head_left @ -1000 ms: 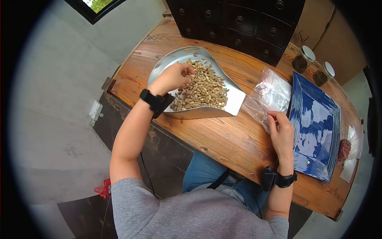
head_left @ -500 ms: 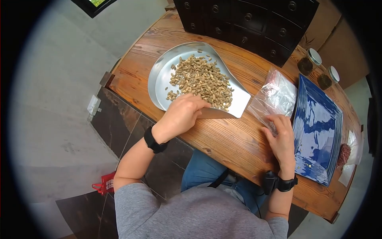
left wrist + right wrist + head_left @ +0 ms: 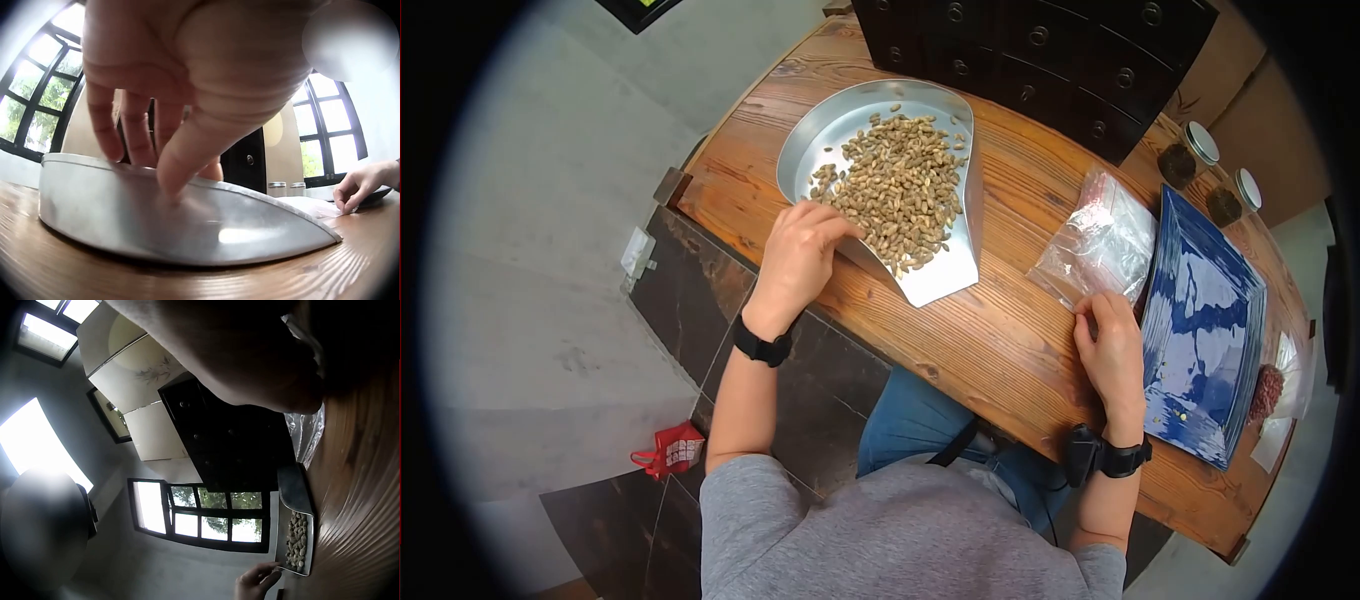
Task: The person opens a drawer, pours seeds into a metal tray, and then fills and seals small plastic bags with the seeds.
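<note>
A metal scoop-shaped tray (image 3: 798, 150) holds a heap of small brown-green pods (image 3: 905, 180), its spout pointing toward the person. The left hand (image 3: 800, 250) grips the tray's near left wall; in the left wrist view the thumb of the left hand (image 3: 187, 94) presses the outer wall (image 3: 250, 228) while the other fingers reach over the rim. Beside the blue plate, the right hand (image 3: 1112, 350) pinches the near corner of a clear plastic bag (image 3: 1100, 235) lying on the table. The right wrist view shows part of the right hand (image 3: 244, 356) close to the bag (image 3: 306, 434).
A blue-and-white rectangular plate (image 3: 1205, 330) lies right of the bag. Two lidded jars (image 3: 1190, 155) stand behind it, and a small reddish bundle (image 3: 1266, 392) lies at the far right. A dark drawer cabinet (image 3: 1040, 60) stands at the back.
The left hand left the pods, moved to the tray's near wall and gripped it. The tray has turned, its spout swinging toward the person. The right hand's fingers have drawn together on the bag's corner.
</note>
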Demonstrator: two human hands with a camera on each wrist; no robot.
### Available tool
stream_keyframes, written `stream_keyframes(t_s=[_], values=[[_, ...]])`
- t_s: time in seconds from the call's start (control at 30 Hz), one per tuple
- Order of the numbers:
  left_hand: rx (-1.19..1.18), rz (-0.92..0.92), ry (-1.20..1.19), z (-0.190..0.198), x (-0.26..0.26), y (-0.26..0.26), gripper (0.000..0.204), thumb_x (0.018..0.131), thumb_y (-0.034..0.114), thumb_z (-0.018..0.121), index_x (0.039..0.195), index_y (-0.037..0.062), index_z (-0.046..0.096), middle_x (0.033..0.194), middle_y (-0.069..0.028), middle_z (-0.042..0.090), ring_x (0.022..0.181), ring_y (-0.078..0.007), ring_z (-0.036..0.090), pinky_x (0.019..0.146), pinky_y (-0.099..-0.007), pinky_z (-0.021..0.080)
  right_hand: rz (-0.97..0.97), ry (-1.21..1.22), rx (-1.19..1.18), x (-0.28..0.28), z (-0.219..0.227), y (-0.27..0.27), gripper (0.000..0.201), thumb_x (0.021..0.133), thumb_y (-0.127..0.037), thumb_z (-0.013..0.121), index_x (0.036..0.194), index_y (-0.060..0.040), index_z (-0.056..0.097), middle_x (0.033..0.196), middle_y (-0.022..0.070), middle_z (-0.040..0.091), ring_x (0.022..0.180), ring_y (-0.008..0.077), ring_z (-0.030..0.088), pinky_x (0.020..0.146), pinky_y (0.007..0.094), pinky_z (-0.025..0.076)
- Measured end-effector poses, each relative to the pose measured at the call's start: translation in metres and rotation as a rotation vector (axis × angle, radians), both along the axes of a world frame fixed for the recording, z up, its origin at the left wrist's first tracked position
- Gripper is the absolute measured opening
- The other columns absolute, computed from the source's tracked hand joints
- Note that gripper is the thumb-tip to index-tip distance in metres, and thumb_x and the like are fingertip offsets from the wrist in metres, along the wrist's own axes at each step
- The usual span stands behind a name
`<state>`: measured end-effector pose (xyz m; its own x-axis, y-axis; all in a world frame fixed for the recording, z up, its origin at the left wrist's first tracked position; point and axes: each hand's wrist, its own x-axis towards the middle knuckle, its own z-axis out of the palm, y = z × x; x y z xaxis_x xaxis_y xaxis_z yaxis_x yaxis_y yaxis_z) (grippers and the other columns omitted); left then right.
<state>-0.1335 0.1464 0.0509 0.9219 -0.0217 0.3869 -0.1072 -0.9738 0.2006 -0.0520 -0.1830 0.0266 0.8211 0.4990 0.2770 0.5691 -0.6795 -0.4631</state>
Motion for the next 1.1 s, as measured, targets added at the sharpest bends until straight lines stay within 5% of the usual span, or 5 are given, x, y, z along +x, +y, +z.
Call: stream_keyframes(t_s=[0.13,0.3,0.53,0.73,1.1], values=[[-0.212,0.072,-0.175,0.008,0.002,-0.039,0.011,0.072,-0.003,0.058,0.078,0.005,0.063,0.09,-0.0067,0.06,0.088,-0.0254,0.054,0.079,-0.0328,0.043,-0.018,-0.013,-0.005,0.0,0.006,0.004,0.01,0.071,-0.001,0.059,0.078,0.0003,0.052,0.079,0.013,0.053,0.079,0.0309,0.051,0.069,0.0368,0.042],[-0.978,-0.319,0.38,0.005,0.021,-0.127,0.027,0.078,0.008,0.061,0.103,-0.001,0.056,0.093,-0.0119,0.058,0.088,-0.0215,0.057,0.077,-0.029,0.046,-0.04,0.026,0.032,0.002,0.003,0.001,0.01,0.071,-0.002,0.059,0.079,-0.0014,0.053,0.079,0.0132,0.053,0.079,0.0315,0.051,0.07,0.0384,0.042],[-0.719,-0.299,0.218,-0.013,0.065,-0.168,0.049,0.075,0.014,0.065,0.117,-0.001,0.045,0.106,-0.0165,0.047,0.092,-0.026,0.053,0.08,-0.0337,0.045,-0.088,-0.086,0.042,0.005,-0.002,-0.002,0.008,0.072,-0.002,0.057,0.079,-0.0009,0.053,0.076,0.0142,0.052,0.075,0.0311,0.052,0.066,0.0382,0.043],[-0.499,-0.271,0.011,-0.008,0.093,-0.175,0.031,0.071,0.016,0.066,0.099,0.0044,0.06,0.1,-0.0155,0.049,0.091,-0.0283,0.051,0.087,-0.0359,0.039,-0.194,-0.139,0.205,0.006,0.006,-0.004,0.007,0.076,-0.001,0.056,0.083,-0.0008,0.054,0.078,0.0128,0.055,0.072,0.0273,0.054,0.064,0.0335,0.043],[-1.242,-0.413,0.249,-0.03,0.126,-0.169,0.013,0.074,0.012,0.063,0.083,0.0027,0.064,0.072,-0.0057,0.059,0.066,-0.0134,0.057,0.063,-0.0256,0.046,-0.172,-0.208,0.057,0.018,0.018,-0.005,0.01,0.08,-0.003,0.056,0.087,0.0007,0.061,0.074,0.0124,0.056,0.07,0.0254,0.054,0.065,0.0324,0.043]])
